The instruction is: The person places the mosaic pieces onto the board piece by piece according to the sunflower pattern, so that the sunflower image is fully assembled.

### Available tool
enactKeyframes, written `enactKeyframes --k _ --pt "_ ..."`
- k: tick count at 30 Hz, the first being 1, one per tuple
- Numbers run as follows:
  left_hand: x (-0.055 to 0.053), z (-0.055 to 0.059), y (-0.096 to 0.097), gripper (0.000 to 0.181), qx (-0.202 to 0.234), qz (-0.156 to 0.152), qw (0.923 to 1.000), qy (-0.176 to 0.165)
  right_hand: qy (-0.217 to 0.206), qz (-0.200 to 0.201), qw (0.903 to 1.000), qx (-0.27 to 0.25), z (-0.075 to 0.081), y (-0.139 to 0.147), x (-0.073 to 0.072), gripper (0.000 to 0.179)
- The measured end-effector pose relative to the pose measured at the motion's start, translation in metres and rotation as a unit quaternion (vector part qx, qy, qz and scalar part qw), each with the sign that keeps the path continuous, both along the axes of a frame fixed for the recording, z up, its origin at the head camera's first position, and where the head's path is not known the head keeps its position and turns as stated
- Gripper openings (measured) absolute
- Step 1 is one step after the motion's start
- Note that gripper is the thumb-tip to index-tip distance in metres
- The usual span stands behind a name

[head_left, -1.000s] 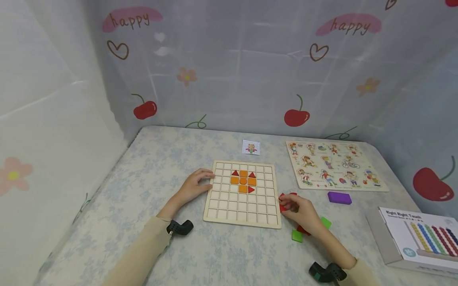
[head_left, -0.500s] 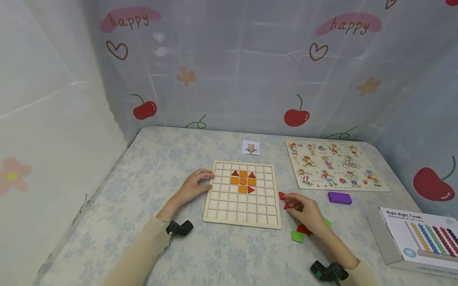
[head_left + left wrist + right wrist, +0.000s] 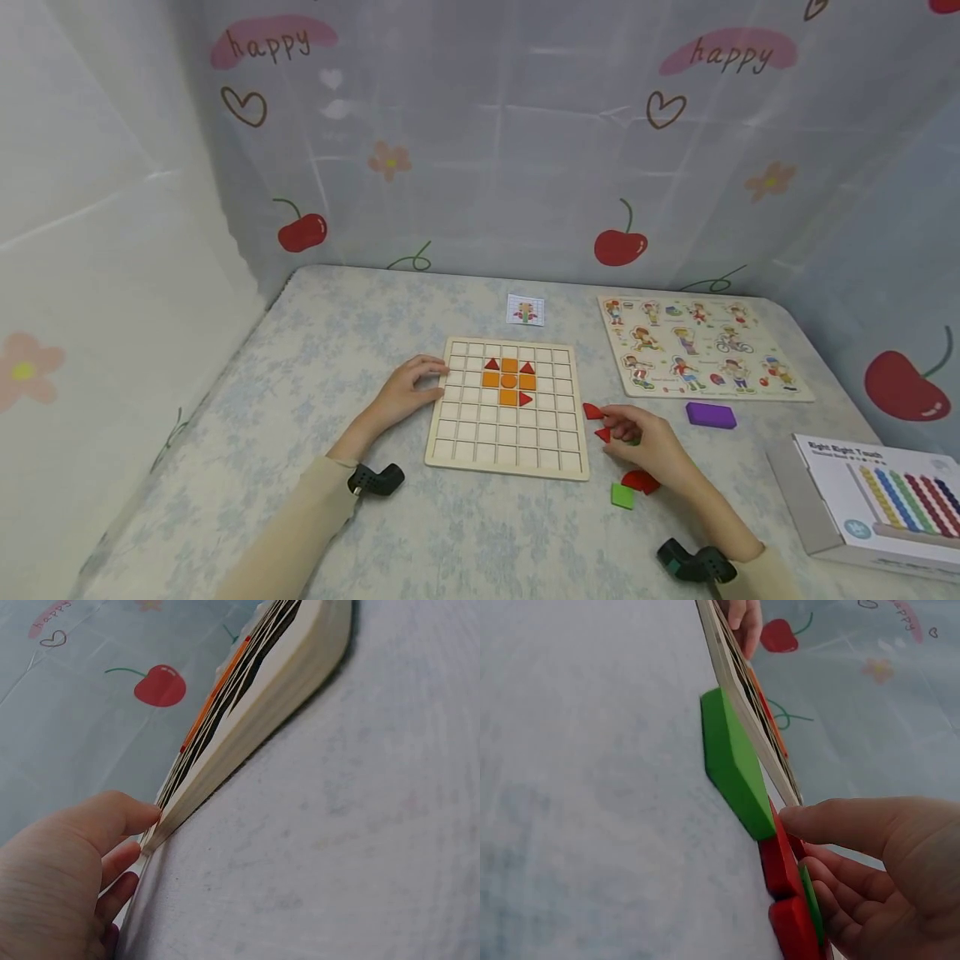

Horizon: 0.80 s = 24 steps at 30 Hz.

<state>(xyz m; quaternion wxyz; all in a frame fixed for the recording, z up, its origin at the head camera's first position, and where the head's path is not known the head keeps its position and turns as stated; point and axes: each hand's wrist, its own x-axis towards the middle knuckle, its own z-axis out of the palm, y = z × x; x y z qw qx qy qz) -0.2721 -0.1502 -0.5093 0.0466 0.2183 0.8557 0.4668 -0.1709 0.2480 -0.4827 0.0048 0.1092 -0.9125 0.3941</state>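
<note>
A wooden grid board [image 3: 507, 435] holds several orange squares [image 3: 509, 365], an orange circle [image 3: 508, 381] and red triangles [image 3: 526, 400]. My left hand [image 3: 405, 392] rests at the board's left edge; in the left wrist view its thumb [image 3: 139, 815] touches the rim. Right of the board, my right hand [image 3: 645, 442] bends over loose pieces with its fingertips among them. A rounded red piece [image 3: 592, 412] and a red triangle [image 3: 603, 435] show beside those fingertips. A green piece [image 3: 810, 900] lies by the curled fingers. Whether anything is pinched stays hidden.
Below the right hand lie a green square [image 3: 622, 497] and rounded red pieces [image 3: 640, 481]. A pattern card [image 3: 525, 310] lies behind the board. Farther right are a figure puzzle board [image 3: 705, 350], a purple block [image 3: 711, 416] and a white box [image 3: 873, 500].
My right hand has shifted slightly right, away from the board, uncovering more of the red pieces. A green piece is now hidden behind that forearm. My left hand has stayed put.
</note>
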Motion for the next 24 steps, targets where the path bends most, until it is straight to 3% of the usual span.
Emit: enactKeyframes --k 3,16,24 --pt "0.001 0.000 0.000 0.033 0.000 0.001 1.0000 -0.001 -0.015 0.005 0.9999 -0.003 0.001 0.003 0.001 0.045" --pt "0.000 0.000 0.000 0.033 0.003 0.000 1.0000 0.001 0.009 0.002 0.9999 0.005 -0.004 -0.001 0.001 0.040" --pt "0.001 0.001 0.000 0.033 0.004 0.001 1.0000 -0.004 0.020 -0.014 0.9975 -0.066 0.001 -0.014 -0.006 0.038"
